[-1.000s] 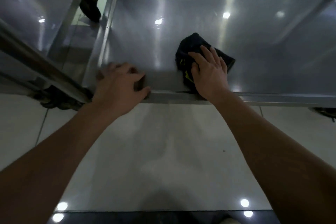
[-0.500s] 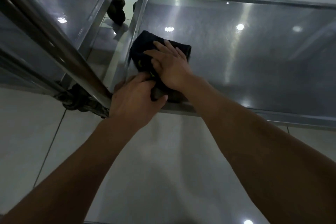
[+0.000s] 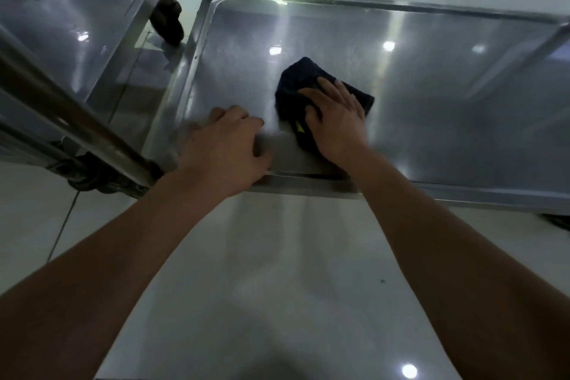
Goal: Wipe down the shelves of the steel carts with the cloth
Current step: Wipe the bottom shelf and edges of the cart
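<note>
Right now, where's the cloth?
Head view: the dark cloth lies on the bottom shelf, near its front-left corner, under the right hand, just right of the left hand.

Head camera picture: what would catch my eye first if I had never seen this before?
First, the dark cloth lying on the shiny steel shelf, pressed flat under the right hand. Next, the left hand, resting on the shelf's near rim beside it. To the left stands a second steel cart, with a black caster wheel between the two.
</note>
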